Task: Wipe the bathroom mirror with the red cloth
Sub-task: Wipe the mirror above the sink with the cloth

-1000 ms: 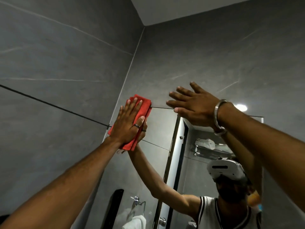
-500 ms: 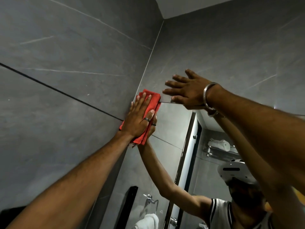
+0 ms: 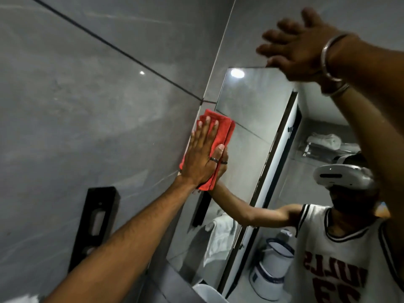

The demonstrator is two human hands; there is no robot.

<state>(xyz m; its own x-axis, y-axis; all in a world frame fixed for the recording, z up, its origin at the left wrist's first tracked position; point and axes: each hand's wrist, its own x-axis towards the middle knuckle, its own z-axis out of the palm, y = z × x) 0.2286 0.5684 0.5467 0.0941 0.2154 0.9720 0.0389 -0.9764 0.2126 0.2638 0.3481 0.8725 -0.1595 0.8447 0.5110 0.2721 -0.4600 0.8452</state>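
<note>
The bathroom mirror hangs on the grey tiled wall, close to the corner on the left. My left hand lies flat on a folded red cloth and presses it against the mirror's left edge, about halfway up the glass. My right hand, with a metal bangle on the wrist, rests with spread fingers at the mirror's top edge and holds nothing. The glass reflects both arms and the person wearing a white headset.
A black wall fixture is mounted on the left wall under my left forearm. Grey tiles cover both walls. The mirror reflects a doorway, a hanging white towel, buckets and a shelf.
My left hand has slid the red cloth down the mirror's left edge from the top corner. The view has tilted down, showing more of the mirror. My right hand stays at the top edge.
</note>
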